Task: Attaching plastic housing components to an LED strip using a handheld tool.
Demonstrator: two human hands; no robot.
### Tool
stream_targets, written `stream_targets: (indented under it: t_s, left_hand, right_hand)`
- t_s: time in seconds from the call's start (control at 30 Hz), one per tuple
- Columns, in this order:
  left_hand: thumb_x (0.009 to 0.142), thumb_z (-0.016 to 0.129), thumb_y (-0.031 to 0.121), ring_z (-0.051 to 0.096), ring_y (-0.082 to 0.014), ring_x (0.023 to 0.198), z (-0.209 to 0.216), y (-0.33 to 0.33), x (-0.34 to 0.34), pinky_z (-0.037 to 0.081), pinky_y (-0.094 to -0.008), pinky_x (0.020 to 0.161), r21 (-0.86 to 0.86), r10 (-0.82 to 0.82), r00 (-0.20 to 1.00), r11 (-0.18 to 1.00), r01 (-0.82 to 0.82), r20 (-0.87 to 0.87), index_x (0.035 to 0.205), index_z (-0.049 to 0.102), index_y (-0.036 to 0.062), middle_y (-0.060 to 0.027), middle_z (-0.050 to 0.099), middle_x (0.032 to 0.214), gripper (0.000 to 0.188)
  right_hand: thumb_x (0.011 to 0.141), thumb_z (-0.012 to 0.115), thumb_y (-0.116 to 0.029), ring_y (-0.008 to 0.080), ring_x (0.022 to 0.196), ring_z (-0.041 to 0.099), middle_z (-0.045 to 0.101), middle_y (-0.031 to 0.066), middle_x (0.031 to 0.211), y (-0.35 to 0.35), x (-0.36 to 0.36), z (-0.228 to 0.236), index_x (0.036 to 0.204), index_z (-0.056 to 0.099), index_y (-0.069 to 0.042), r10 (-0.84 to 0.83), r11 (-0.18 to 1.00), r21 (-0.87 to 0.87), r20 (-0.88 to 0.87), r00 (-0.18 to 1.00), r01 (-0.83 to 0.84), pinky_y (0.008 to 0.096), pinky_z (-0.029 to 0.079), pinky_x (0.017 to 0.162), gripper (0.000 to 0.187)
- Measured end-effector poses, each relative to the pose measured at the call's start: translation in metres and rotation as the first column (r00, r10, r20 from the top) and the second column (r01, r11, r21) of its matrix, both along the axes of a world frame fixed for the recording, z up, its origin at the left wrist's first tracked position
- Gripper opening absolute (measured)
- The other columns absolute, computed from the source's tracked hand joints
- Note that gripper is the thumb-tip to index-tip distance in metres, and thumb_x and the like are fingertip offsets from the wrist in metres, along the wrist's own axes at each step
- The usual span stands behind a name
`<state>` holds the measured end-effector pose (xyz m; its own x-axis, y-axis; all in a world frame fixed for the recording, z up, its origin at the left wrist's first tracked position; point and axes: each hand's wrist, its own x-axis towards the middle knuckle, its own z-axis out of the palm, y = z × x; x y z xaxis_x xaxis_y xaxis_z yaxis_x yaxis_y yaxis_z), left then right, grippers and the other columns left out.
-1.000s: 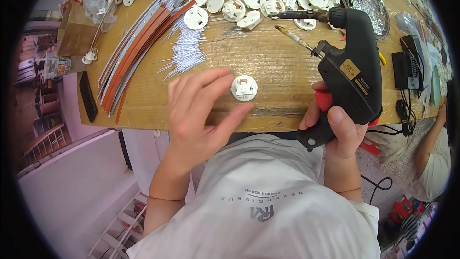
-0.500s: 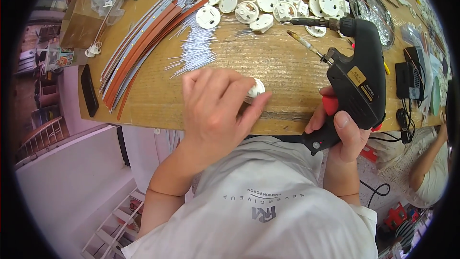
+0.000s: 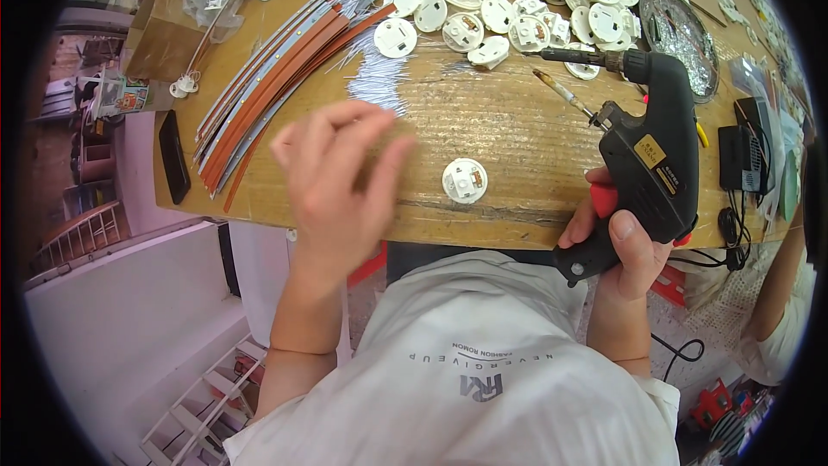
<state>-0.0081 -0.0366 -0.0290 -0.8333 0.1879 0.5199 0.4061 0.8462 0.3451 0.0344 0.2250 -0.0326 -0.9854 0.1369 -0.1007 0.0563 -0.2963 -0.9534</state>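
My right hand (image 3: 634,246) grips the handle of a black soldering gun (image 3: 651,151) with a red trigger, its tip pointing left over the table. On the table in front of me lies one round white part (image 3: 465,181) with a small copper-coloured piece on its face, touched by neither hand. To the left of it, my left hand (image 3: 336,173) hovers with its fingers apart and nothing visible in them, a little blurred. Just beyond those fingers is a spread of short white wires (image 3: 378,85), partly hidden by the hand.
Many round white parts (image 3: 466,30) are heaped at the back. Orange and white strips (image 3: 280,78) lie to the left, near a black phone (image 3: 174,155). At right are a round dark tray (image 3: 681,39), a black power adapter (image 3: 740,155) with cables, and another person's arm (image 3: 776,293).
My left hand has let go of the round white part and moved left, fingers spreading. The part now lies uncovered on the table. My right hand still holds the soldering gun.
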Motion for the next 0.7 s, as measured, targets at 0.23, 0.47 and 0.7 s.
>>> stream_targets:
  t_s: [0.23, 0.47, 0.7]
  left_hand:
    - [0.082, 0.077, 0.010, 0.058, -0.0208, 0.090, 0.000, -0.012, -0.018, 0.032, -0.0378, 0.090, -0.115, 0.007, 0.996, 0.993, 0.003, 0.089, 0.087, 0.070, 0.0063, -0.0032, 0.062, 0.096, 0.009]
    - [0.082, 0.077, 0.008, 0.058, -0.0210, 0.089, -0.003, -0.017, -0.018, 0.032, -0.0370, 0.088, -0.105, 0.006, 1.000, 0.994, -0.005, 0.009, 0.086, 0.070, 0.0071, -0.0021, 0.062, 0.092, 0.007]
    - [0.081, 0.077, 0.005, 0.060, -0.0217, 0.089, 0.001, -0.016, -0.021, 0.034, -0.0354, 0.088, -0.074, 0.002, 0.999, 0.997, -0.004, -0.036, 0.086, 0.071, 0.0063, -0.0033, 0.065, 0.091, 0.008]
  right_hand:
    - [0.084, 0.064, -0.020, 0.0215, 0.061, 0.063, 0.063, 0.0240, 0.113, 0.001, 0.001, -0.004, 0.126, 0.050, 0.013, -0.002, 1.000, -0.024, -0.027, 1.000, 0.002, 0.0356, 0.058, 0.052, 0.055]
    - [0.086, 0.065, -0.018, 0.0222, 0.061, 0.064, 0.063, 0.0245, 0.114, 0.002, 0.001, -0.007, 0.129, 0.049, 0.012, 0.026, 0.999, -0.040, -0.047, 0.999, -0.028, 0.0358, 0.058, 0.052, 0.054]
    - [0.086, 0.066, -0.020, 0.0219, 0.063, 0.064, 0.066, 0.0188, 0.106, 0.001, 0.002, 0.000, 0.123, 0.056, 0.008, 0.061, 0.998, 0.007, 0.003, 0.998, -0.061, 0.0345, 0.057, 0.058, 0.047]
